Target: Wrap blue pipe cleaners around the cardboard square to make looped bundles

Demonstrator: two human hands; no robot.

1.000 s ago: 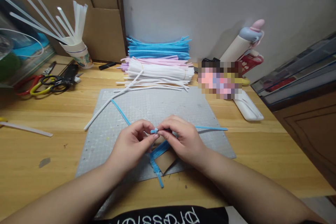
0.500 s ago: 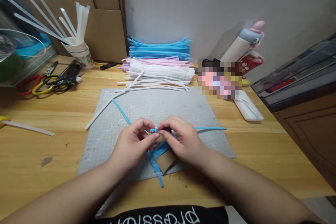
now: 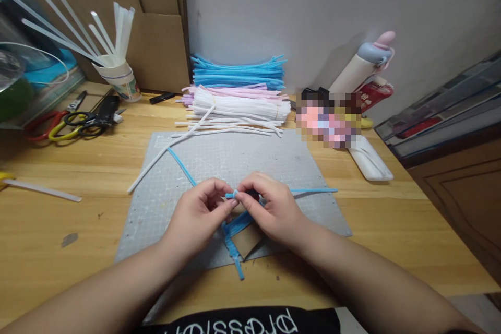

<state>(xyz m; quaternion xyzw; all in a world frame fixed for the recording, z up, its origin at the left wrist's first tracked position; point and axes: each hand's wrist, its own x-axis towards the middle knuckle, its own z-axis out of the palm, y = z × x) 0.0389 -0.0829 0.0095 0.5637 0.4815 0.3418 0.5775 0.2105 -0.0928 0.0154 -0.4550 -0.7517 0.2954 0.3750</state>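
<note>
Above the grey cutting mat (image 3: 156,219), my left hand (image 3: 201,209) and my right hand (image 3: 272,206) meet fingertip to fingertip. Both are closed on a short blue pipe cleaner end (image 3: 230,195), which has a small pale blue loop or wrap around it. Beneath the hands is a brown cardboard piece (image 3: 246,240) edged with blue pipe cleaners (image 3: 233,250); my hands hide part of it. One blue length (image 3: 182,166) runs out past my left hand, and another blue length (image 3: 317,191) sticks out beyond my right hand.
Blue (image 3: 238,71) and white pipe cleaner bundles (image 3: 238,107) lie at the back by the wall, with pink ones between. A single white pipe cleaner (image 3: 156,162) crosses the mat's left edge. Scissors (image 3: 62,125) and a cup of white sticks (image 3: 121,83) are left; a bottle (image 3: 356,68) stands right.
The fingertips have shifted slightly at the blue end, and the right fingertips now cover more of the small wrap. Everything else stays where it was.
</note>
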